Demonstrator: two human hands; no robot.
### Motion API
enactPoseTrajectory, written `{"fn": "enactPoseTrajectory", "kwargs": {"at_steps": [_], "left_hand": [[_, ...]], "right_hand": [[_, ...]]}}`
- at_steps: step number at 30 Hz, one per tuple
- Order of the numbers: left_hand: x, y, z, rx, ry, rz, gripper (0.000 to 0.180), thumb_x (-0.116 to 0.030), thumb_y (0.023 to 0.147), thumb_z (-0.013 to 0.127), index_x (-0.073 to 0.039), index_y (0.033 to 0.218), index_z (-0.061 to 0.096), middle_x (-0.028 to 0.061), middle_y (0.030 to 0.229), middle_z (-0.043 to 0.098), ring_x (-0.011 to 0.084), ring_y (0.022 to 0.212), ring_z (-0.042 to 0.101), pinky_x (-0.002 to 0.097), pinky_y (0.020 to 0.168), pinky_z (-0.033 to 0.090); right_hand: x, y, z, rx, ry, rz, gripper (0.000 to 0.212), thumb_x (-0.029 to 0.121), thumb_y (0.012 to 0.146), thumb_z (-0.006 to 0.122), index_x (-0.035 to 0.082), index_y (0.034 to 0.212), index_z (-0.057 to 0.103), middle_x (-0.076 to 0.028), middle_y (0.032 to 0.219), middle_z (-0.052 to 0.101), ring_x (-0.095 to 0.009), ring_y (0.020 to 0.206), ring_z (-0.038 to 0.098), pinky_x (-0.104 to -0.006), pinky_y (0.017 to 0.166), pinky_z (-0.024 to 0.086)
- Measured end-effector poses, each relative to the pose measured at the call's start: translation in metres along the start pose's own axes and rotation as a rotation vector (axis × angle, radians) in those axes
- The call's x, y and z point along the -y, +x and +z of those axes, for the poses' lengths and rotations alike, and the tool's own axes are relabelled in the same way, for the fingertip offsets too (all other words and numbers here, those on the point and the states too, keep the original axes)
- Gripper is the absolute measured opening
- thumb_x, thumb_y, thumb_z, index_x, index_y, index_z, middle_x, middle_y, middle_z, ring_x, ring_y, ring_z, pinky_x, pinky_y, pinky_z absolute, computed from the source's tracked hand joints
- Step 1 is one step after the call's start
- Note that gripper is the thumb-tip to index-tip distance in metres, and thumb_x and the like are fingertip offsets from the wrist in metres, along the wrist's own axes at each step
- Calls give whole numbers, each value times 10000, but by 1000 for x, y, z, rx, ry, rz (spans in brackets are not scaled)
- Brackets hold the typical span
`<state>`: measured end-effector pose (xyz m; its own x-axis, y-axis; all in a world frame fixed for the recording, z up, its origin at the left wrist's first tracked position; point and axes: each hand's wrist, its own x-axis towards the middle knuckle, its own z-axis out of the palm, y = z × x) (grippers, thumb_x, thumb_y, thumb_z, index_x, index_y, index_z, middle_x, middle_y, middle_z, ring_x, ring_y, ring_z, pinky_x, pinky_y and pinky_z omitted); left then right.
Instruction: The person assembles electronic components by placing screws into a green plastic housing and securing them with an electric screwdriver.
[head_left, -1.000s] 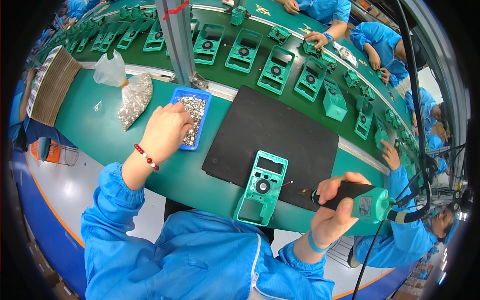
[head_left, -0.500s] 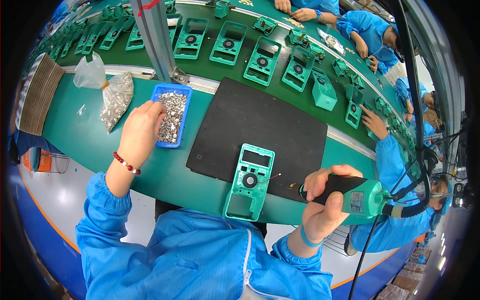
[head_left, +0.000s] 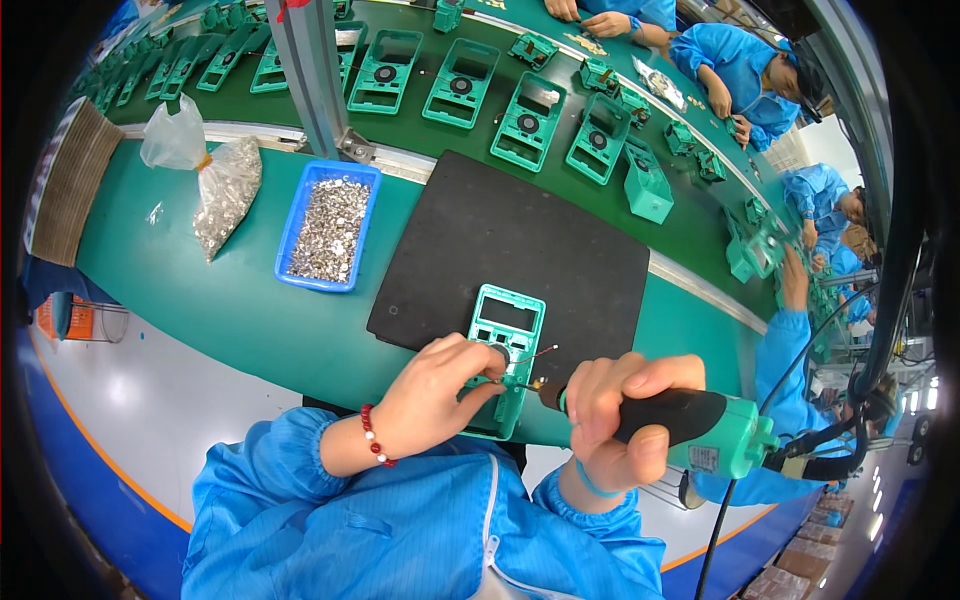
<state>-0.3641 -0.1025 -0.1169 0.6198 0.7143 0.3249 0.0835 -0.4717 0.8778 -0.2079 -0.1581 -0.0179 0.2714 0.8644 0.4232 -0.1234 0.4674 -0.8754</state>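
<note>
A green plastic housing [head_left: 512,408] with a round black speaker-like part and a thin wire lies at the mat's near edge. Over its middle is my left hand [head_left: 435,392], thumb and fingers pinched together; whatever they hold is too small to make out. My right hand [head_left: 625,410] is wrapped around a green-and-black electric screwdriver [head_left: 730,428], held nearly level. Its bit points left and meets the housing close to my left fingertips. Small silver metal parts, apparently screws, fill a blue bin [head_left: 318,286] at the left.
A black mat [head_left: 530,230] covers the bench's middle. A tied bag of metal parts [head_left: 228,195] and stacked cardboard [head_left: 75,185] stand left. Behind a metal post [head_left: 308,85], a conveyor carries several green housings [head_left: 527,122]. A co-worker's hand [head_left: 794,278] reaches in at right; cables hang there.
My left hand has moved from the blue bin to the housing. The screwdriver has come left and its bit now reaches the housing. The co-worker's hand at right has moved along the conveyor.
</note>
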Motion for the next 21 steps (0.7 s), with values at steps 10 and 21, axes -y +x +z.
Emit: {"fn": "enactPoseTrajectory", "kwargs": {"at_steps": [10,21], "left_hand": [[-10,1,5,-80,-9,40,376,62,779,724,-54,1096,559,73,896,648,284,879,625,403,791,500],[-14,-1,-6,-67,-9,91,394,51,789,717,-59,1134,561,79,893,625,296,873,617,410,788,502]], "right_hand": [[-10,-16,-8,-40,-112,-19,433,409,933,673,72,1050,428,-18,631,509,-101,487,458,-262,466,411],[-10,-6,4,57,9,-65,424,379,946,681,57,1058,428,-27,631,512,-104,479,459,-255,449,404]]}}
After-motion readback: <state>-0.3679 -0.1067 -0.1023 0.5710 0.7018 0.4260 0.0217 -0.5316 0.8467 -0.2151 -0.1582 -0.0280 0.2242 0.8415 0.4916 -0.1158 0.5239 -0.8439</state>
